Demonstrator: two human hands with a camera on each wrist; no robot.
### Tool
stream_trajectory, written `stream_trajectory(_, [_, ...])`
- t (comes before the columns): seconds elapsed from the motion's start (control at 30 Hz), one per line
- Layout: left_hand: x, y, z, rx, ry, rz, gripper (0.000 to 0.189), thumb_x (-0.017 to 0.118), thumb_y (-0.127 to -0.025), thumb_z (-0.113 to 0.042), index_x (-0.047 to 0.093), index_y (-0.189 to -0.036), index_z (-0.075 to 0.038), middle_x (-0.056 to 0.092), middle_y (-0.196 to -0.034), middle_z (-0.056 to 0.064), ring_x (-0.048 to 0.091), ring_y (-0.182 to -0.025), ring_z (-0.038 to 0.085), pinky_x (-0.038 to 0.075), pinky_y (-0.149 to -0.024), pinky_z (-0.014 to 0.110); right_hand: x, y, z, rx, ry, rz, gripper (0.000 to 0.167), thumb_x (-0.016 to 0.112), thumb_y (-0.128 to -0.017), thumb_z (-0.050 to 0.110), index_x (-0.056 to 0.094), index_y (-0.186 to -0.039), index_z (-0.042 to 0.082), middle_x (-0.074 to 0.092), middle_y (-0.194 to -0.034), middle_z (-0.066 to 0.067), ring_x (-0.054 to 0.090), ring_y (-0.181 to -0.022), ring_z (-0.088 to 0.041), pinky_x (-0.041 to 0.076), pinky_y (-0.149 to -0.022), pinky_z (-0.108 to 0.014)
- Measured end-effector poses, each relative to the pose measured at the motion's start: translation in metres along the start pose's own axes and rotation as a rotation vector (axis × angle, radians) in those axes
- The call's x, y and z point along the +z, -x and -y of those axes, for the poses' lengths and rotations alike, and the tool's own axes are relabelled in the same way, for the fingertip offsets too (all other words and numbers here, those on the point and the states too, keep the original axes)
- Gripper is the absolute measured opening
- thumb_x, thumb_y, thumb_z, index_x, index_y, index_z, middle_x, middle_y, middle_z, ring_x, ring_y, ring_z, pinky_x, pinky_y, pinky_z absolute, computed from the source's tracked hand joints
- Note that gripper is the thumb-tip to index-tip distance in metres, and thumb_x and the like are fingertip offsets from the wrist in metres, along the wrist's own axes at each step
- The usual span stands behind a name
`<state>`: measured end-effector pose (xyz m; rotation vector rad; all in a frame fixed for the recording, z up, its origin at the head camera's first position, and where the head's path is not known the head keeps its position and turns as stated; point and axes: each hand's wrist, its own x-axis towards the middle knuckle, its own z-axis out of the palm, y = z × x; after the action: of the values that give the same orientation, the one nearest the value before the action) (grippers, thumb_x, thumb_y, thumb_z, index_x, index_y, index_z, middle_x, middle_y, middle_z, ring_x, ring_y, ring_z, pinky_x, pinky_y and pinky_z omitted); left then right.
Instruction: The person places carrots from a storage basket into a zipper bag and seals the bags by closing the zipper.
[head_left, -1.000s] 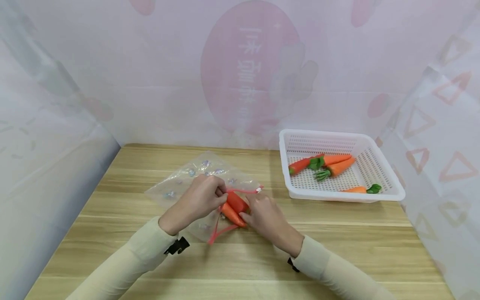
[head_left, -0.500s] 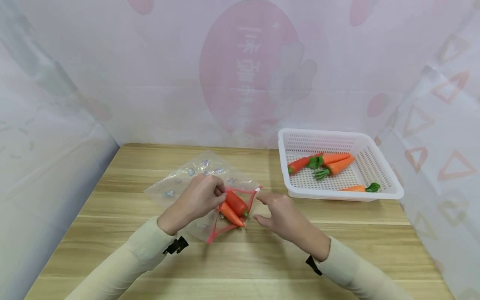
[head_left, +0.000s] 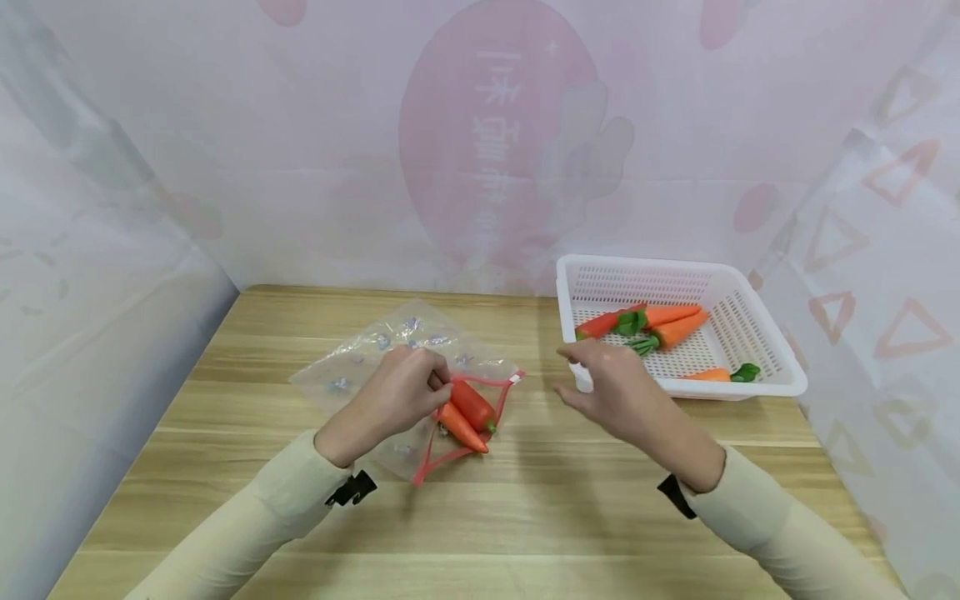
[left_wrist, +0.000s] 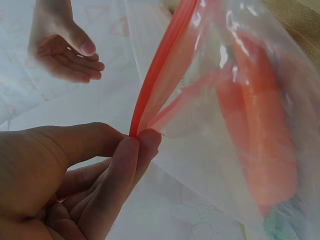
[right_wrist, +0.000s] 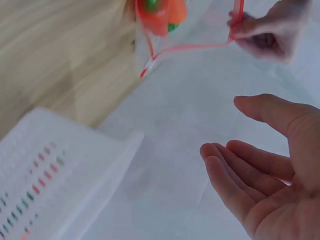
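Note:
My left hand [head_left: 401, 396] pinches the red zip edge [left_wrist: 145, 95] of a clear zip bag [head_left: 375, 342] between thumb and fingertips, so the mouth gapes. Two carrots lie in the bag's mouth: a thick red one [head_left: 472, 406] and a slimmer orange one [head_left: 463, 427] with its tip at the opening. A white slider [head_left: 515, 378] sits at the zip's far corner. My right hand [head_left: 622, 392], holding nothing, hovers beside the near left corner of a white plastic basket [head_left: 768, 379], thumb and fingers apart.
Inside the basket lie a red carrot [head_left: 597, 326] and several orange ones, among them a carrot [head_left: 681, 330] with green leaves and another [head_left: 708, 375] near the front wall. The wooden table [head_left: 480, 533] meets printed fabric walls [head_left: 330, 225] at the back and sides.
My right hand has let go of the carrots at the bag's mouth and moved right to the basket. The left hand keeps its pinch on the bag in the same place.

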<state>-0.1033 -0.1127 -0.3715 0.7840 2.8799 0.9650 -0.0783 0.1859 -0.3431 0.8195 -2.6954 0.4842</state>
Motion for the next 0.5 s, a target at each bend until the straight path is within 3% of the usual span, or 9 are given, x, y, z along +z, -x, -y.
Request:
stream_trajectory(0.27, [0.001,0.000,0.000,0.006,-0.003,-0.006,0.010,0.069,-0.086,0.003,0.078,-0.085,-0.001,0.078,-0.079,0.003,0.069,-0.068,0.006,0.059,-0.064,0.023,-0.018,-0.015,-0.032,0.023,0.016,0.000,0.028,0.085,-0.083,0.005,0.073,-0.108,-0.003,0.079,-0.100,-0.014,0.075,-0.090,-0.030,0.063,-0.079,-0.046])
stream_trajectory(0.5, [0.001,0.001,0.000,-0.018,0.011,0.008,0.011,0.069,-0.087,0.003,0.079,-0.087,-0.001,0.078,-0.081,0.004,0.069,-0.068,0.007,0.059,-0.064,0.023,-0.017,-0.025,-0.054,0.019,0.063,0.109,0.032,0.082,-0.085,0.003,0.073,-0.114,-0.007,0.079,-0.108,-0.018,0.075,-0.097,-0.035,0.062,-0.088,-0.051])
